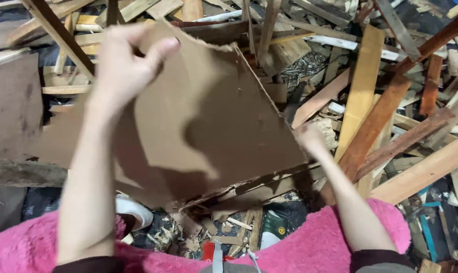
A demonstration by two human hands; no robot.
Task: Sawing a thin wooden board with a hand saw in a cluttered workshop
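While the left hand (125, 60) pinches the torn top edge of a brown board (213, 126), thumb over the front and fingers curled behind, the right hand (309, 139) is at the sheet's right edge, low down. That hand is blurred and partly hidden by the board, so I cannot tell whether it grips the edge or only presses against it. The board is held up and tilted in front of the body, above a heap of scrap wood (390, 101) and clear of the floor.

The top edge is ragged where the left hand holds it, so I judge the sheet could tear further or snap there if it is bent or pulled hard. Its lower edge (229, 194) looks frayed and split, and bits could break off. With the right hand's hold uncertain, the board could swing or slip down onto the pile. Rough edges and splinters could also scratch bare fingers.

Planks and slats lie crossed in every direction, with long orange-brown boards (375, 121) to the right and paler strips (289, 45) behind. A slat (57, 33) leans across the upper left, close to the left hand, and could catch the sheet. Below are chips, a white shoe (133, 212) and pink fuzzy clothing (315, 242). The sheet hides much of the pile behind it.
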